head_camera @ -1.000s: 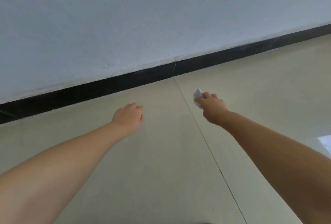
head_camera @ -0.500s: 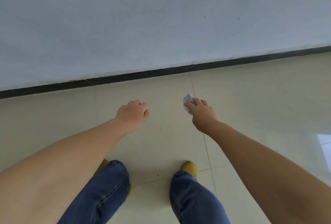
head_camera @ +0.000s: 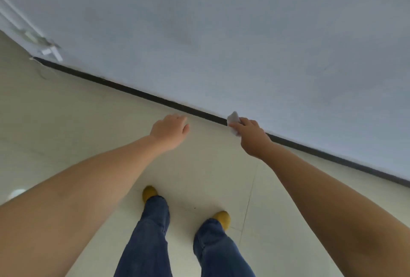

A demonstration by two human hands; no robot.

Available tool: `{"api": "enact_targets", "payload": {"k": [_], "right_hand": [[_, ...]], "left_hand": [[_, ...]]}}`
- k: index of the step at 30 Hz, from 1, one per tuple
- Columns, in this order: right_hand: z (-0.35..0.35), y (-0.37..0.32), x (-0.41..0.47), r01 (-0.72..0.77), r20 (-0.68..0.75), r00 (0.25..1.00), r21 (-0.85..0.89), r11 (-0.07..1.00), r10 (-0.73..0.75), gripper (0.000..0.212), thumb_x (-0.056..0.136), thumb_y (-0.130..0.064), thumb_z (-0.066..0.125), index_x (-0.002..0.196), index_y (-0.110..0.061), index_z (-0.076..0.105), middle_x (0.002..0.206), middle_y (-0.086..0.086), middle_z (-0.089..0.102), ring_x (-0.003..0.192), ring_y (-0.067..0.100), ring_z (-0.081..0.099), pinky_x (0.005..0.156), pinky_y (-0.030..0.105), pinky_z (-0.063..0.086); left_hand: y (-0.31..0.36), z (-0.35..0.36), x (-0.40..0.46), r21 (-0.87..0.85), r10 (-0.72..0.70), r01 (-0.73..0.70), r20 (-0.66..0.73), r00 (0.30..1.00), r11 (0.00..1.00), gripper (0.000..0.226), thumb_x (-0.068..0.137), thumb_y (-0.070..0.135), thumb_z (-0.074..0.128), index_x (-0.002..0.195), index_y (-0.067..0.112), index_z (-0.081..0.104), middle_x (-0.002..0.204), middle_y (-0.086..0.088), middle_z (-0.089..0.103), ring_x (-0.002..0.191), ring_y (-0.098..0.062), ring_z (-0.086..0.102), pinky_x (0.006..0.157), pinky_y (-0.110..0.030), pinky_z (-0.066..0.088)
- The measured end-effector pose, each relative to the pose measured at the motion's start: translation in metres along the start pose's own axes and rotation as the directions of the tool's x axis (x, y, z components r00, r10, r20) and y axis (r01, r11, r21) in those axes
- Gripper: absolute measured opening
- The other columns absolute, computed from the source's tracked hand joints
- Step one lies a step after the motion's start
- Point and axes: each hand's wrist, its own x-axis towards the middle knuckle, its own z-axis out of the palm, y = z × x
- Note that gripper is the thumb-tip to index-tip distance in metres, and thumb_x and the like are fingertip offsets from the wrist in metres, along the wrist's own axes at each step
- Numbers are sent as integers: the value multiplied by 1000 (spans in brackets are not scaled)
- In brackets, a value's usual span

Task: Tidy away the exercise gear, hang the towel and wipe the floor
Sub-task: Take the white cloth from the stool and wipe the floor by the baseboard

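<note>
My right hand is shut on a small crumpled white wipe, held out in the air in front of the black skirting board. My left hand hangs beside it, to the left, fingers loosely curled and holding nothing. Both arms reach forward over the pale tiled floor. No exercise gear or towel is in view.
A white wall fills the upper frame, with a corner and a chipped white fitting at the far left. My legs in blue jeans and yellow shoes stand on the tiles below the hands.
The view has swung left, so the skirting board now runs diagonally and a wall corner shows at the left. Both hands keep their pose; the right still holds the wipe.
</note>
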Motion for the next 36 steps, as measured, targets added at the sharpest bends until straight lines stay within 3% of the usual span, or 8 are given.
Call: {"api": "enact_targets", "payload": {"k": [6,11,16,24,27,32,36], "right_hand": [[-19,-110,5,231,11,973,-61,971,-230,70,84,12,33,143,-25,36,151,2,29,134,27,27,106,41,37],[5,-223,15,369,97,928,-100,924,-360,72,85,12,34,144,-29,34,154,2,25,137,27,25,110,43,33],[43,-374,31,491,112,870,-132,861,-480,68,87,12,34,142,-28,39,150,0,30,131,25,33,106,35,37],[103,-579,46,681,201,731,-179,710,-651,66,85,10,34,139,-28,42,147,0,35,127,24,37,104,37,39],[108,-632,61,741,240,671,-213,636,-702,66,85,10,35,138,-29,42,145,0,37,125,23,39,102,36,41],[107,-703,114,801,296,598,-269,535,-745,64,83,7,35,136,-28,44,143,1,39,123,25,39,101,37,40],[104,-761,162,840,309,534,-300,452,-787,60,85,6,39,135,-26,44,139,3,43,120,24,42,98,36,43]], "left_hand": [[-67,-46,-85,-43,-219,215,-108,970,976,29,99,29,29,101,8,49,93,-7,50,89,-26,50,67,-34,35],[-154,-59,-173,-93,-391,380,-169,905,920,27,98,28,34,105,9,52,102,-8,54,98,-28,52,72,-35,38],[-278,-74,-272,-171,-543,516,-221,810,839,27,98,28,33,104,10,51,100,-8,54,97,-28,53,75,-36,40],[-442,-88,-405,-237,-760,724,-262,594,648,35,99,31,33,119,11,54,112,-8,58,105,-27,54,85,-39,46],[-481,-88,-420,-227,-805,778,-274,526,586,37,99,33,32,124,13,52,116,-7,57,106,-26,54,85,-37,44],[-535,-93,-404,-143,-790,800,-331,516,582,41,99,34,31,131,15,47,123,-6,56,109,-25,53,87,-36,41],[-579,-113,-390,-176,-804,827,-408,432,534,47,89,36,31,117,13,61,110,-11,64,100,-30,62,90,-44,46]]}}
